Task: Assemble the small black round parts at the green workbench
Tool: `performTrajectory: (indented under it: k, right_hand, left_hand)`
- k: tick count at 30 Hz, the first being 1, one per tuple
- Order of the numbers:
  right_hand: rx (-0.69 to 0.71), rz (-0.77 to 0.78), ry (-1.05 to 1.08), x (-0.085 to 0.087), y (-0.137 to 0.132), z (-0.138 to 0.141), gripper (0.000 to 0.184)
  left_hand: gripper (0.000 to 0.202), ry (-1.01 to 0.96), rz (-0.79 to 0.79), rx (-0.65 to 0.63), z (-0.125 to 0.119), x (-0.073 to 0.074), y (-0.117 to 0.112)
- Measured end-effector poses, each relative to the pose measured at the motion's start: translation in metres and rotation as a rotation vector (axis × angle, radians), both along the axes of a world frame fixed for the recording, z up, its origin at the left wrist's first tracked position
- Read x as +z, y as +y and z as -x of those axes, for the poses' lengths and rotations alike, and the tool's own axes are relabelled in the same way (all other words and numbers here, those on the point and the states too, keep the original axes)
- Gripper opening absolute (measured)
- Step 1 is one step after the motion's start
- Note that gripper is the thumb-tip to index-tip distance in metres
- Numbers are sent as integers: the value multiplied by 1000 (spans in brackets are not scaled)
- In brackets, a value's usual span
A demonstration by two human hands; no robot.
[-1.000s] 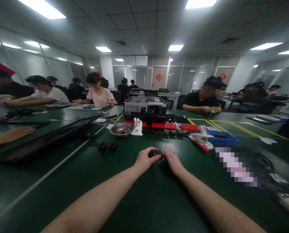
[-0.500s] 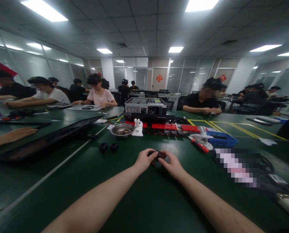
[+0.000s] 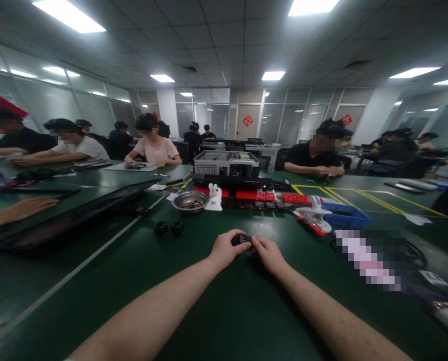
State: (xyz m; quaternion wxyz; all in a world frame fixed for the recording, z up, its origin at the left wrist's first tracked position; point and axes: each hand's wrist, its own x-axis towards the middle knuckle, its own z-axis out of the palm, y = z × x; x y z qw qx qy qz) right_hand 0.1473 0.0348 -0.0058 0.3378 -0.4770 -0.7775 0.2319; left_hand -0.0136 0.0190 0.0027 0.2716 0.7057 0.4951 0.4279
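My left hand point(image 3: 224, 249) and my right hand point(image 3: 268, 253) meet just above the green table point(image 3: 194, 291), both pinching a small black part point(image 3: 241, 240) between their fingertips. The part's shape is too small to make out. Two black ring-shaped pieces point(image 3: 168, 228) lie on the table to the left of my left hand. A steel bowl point(image 3: 189, 201) with small bits inside and a white figure-like object point(image 3: 215, 197) stand farther back.
A row of red and black pieces point(image 3: 263, 197) and an open computer case point(image 3: 226, 164) sit behind. A red-handled screwdriver point(image 3: 309, 224) and a blue tray point(image 3: 342, 214) lie at right; a dark flat panel point(image 3: 69, 218) at left. Other people sit around neighbouring tables.
My hands stayed in place; the fingers shifted slightly around the black part, first closing over it, now showing it again between the fingertips.
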Motion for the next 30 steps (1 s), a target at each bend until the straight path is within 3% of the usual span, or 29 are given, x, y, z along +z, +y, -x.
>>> performTrajectory:
  k: [6, 9, 15, 20, 23, 27, 30]
  right_hand:
    - [19, -83, 30, 1, -4, 0, 26]
    - [48, -130, 45, 1, -7, 1, 32]
    - [-11, -87, 55, 0, -4, 2, 31]
    - [-10, -22, -43, -1, 0, 2, 44]
    - [-1, -38, -22, -1, -1, 2, 38]
    - [39, -85, 27, 1, -3, 2, 25]
    - [62, -94, 36, 2, -5, 3, 28]
  left_hand:
    - [46, -212, 220, -76, 1, -7, 10]
    - [44, -317, 270, -99, 1, -10, 13]
    - [42, -207, 167, -18, 2, -8, 9]
    - [37, -34, 17, 20, 2, -1, 4]
    - [39, -81, 57, 6, 2, -1, 5]
    - [42, -278, 235, -59, 1, -5, 9]
    - [42, -338, 267, -65, 1, -7, 11]
